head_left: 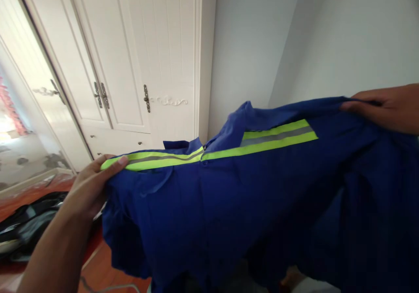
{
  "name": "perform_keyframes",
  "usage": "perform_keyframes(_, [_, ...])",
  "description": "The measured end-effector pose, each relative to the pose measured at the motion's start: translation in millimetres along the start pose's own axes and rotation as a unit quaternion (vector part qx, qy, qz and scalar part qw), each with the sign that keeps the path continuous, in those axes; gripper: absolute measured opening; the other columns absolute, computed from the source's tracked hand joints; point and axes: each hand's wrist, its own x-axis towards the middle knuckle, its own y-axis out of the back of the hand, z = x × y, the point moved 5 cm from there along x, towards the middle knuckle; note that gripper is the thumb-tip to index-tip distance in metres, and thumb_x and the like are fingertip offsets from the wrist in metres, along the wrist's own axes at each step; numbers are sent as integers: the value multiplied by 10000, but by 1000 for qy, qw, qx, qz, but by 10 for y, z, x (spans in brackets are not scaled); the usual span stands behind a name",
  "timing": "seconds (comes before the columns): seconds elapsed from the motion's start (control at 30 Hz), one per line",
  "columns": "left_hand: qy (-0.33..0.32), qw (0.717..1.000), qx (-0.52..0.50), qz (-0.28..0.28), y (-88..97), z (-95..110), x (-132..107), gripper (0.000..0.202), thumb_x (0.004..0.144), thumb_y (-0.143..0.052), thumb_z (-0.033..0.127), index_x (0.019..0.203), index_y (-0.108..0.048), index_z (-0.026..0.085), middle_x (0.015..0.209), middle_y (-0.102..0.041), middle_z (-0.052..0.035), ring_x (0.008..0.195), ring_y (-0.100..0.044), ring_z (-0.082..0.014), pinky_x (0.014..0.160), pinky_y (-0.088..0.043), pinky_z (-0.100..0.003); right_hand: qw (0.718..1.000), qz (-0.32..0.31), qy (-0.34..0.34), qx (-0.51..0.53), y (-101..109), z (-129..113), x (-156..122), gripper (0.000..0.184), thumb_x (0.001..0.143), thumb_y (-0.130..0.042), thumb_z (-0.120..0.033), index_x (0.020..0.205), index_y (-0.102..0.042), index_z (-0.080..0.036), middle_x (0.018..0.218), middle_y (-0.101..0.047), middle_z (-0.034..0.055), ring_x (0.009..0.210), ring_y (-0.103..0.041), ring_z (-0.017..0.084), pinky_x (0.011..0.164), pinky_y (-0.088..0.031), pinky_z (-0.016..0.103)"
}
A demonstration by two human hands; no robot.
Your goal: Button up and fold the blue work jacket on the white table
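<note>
Gripping the shirt (pixel 183 206) near both shoulders, thumb and fingers closed on cloth in the left hand (pixel 98 175) between eight and nine o'clock and in the right hand (pixel 389 107) at three. Already lifted and spread across the top at centre, with sleeves left hanging loose and the lower edge, probably rumpled, lost in shadow toward six. Bounded by the wardrobe (pixel 170 44) at eleven and the wall (pixel 343 44) at one, with room short of both, and a dark pile (pixel 32 223) low at eight.
</note>
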Motion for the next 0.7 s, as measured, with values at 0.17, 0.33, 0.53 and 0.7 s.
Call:
perform_keyframes(0.17, [-77, 996, -49, 10, -154, 404, 462, 392, 482, -793, 173, 831, -617, 174, 684, -624, 10, 562, -585, -138, 475, -464, -223, 994, -97, 36, -45, -203, -592, 233, 298, 990, -557, -357, 1113, -720, -139, 1029, -627, 26, 812, -484, 30, 813, -306, 163])
perform_keyframes(0.33, [-318, 930, 41, 180, -379, 905, 1008, 381, 686, -780, 192, 1010, -606, 93, 806, -586, 3, 703, -557, -95, 669, -486, -236, 996, 81, -29, -5, -275, -877, 534, 436, 1077, -386, -445, 1301, -619, -152, 1171, -570, 109, 952, -493, 99, 807, -262, 175])
perform_keyframes(0.53, [-352, 806, 445, 167, -908, 740, 1676, 404, 1015, -428, 366, 1306, -468, 88, 1297, -567, -157, 1232, -459, -251, 1062, -354, -470, 999, 22, -48, 7, -1022, -1241, 691, 529, 1108, -169, -410, 1413, -456, -86, 1319, -448, 195, 1177, -474, 194, 977, -356, 266])
perform_keyframes(0.7, [-220, 784, 580, -9, -1069, -373, 2046, 409, 979, -426, 392, 1190, -594, 84, 1400, -501, -300, 1328, -408, -432, 1024, -265, -695, 979, -193, 57, -26, -2154, -1461, 490, 435, 1028, -461, -328, 1376, -540, -78, 1312, -468, 190, 1239, -488, 239, 1085, -394, 327])
